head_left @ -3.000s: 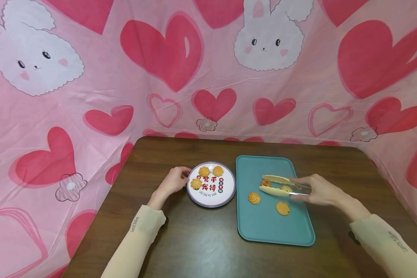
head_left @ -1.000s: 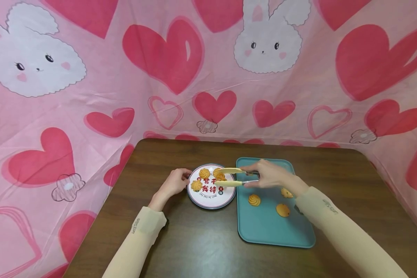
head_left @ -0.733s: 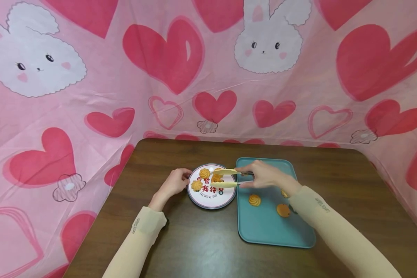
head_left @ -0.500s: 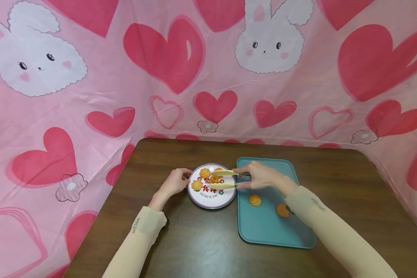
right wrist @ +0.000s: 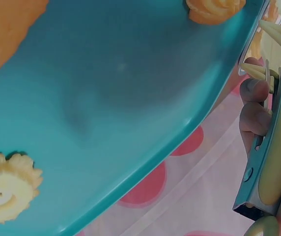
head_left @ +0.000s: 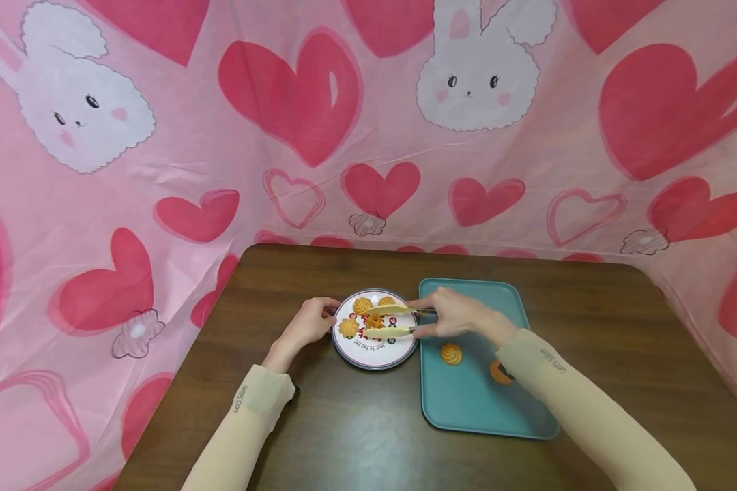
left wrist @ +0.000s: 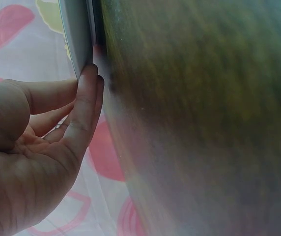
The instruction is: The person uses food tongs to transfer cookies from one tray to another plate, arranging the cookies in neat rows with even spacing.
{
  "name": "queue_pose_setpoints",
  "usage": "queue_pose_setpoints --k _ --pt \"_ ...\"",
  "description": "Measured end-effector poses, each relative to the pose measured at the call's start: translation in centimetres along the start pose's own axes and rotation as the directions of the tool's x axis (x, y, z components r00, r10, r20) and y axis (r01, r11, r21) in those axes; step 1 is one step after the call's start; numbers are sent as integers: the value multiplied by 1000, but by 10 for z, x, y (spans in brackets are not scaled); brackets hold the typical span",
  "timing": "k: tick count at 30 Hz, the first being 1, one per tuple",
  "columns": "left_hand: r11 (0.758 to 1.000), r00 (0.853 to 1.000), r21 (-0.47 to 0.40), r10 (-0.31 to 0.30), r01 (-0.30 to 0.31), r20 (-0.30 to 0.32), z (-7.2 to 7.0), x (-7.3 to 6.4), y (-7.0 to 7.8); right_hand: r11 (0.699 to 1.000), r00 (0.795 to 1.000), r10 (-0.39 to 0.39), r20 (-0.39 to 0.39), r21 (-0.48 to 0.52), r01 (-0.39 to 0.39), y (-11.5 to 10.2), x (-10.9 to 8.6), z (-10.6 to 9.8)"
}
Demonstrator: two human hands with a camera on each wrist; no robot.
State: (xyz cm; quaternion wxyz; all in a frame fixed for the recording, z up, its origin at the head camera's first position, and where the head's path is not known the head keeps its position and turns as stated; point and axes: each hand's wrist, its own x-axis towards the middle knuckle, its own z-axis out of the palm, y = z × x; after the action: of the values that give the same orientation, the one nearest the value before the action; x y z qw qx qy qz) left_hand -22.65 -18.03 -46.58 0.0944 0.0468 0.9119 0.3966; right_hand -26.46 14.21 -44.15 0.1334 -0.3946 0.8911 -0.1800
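My left hand (head_left: 310,320) pinches the left rim of a white plate (head_left: 374,358) with red lettering. The left wrist view shows the thumb and fingers of that hand (left wrist: 52,137) meeting at the edge of the plate (left wrist: 77,34). In my right hand (head_left: 457,312) is a pair of tongs (head_left: 387,333) with pale yellow tips, reaching over the plate from the right. Between the tips sits a brown cookie (head_left: 374,320); whether it touches the plate I cannot tell. Around it on the plate lie swirled cookies: one (head_left: 362,305), another (head_left: 386,301) and a third (head_left: 348,327).
A teal tray (head_left: 467,406) stands right of the plate on the brown wooden table (head_left: 331,423). It bears a swirled cookie (head_left: 451,354) and a round one (head_left: 499,373) partly behind my right sleeve. The right wrist view also shows a pale scalloped cookie (right wrist: 8,191) there. Pink patterned cloth (head_left: 393,136) hangs behind.
My right hand has carried the brown cookie in the tongs from the tray to the plate, then a little further left and nearer. My left hand has stayed at the rim.
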Motion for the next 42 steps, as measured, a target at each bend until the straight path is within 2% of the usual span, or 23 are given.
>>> queue_pose_setpoints --k 16,31,42 --pt "1000 1000 9 5 -5 -1 0 0 -1 1000 1000 23 5 -16 -23 -2 1 4" --pt "1000 1000 18 5 -5 2 1 1 -3 1000 1000 14 -13 -19 -14 -2 0 5" --pt "1000 1000 21 6 -6 -2 1 0 -2 1000 999 7 -33 -13 -7 -5 -2 -2"
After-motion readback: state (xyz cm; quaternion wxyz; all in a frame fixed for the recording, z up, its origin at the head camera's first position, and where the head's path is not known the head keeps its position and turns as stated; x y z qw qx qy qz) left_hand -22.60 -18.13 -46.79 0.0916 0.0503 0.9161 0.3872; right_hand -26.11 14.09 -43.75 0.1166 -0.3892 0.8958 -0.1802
